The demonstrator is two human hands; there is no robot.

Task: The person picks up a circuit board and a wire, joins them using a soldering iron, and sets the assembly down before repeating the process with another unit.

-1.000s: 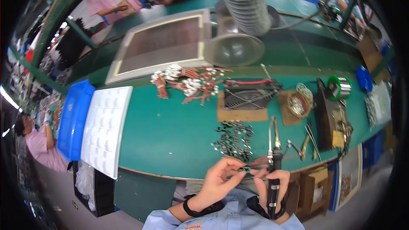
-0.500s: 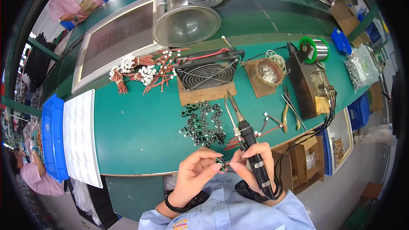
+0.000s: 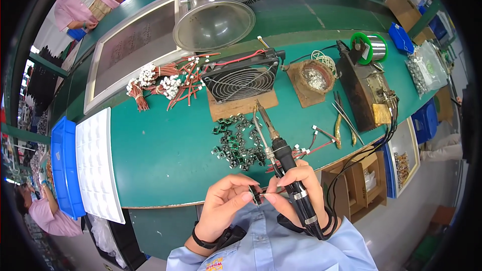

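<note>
Left grip [image 3: 225, 205] pinches 1 small circuit board [image 3: 255, 195] at its fingertips [image 3: 245, 197].

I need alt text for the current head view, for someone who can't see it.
A person's left hand pinches a small circuit board while the right hand holds a black soldering iron and thin wire before a green bench. Beyond are a pile of small boards, a black fan and reddish wires with white connectors.
</note>
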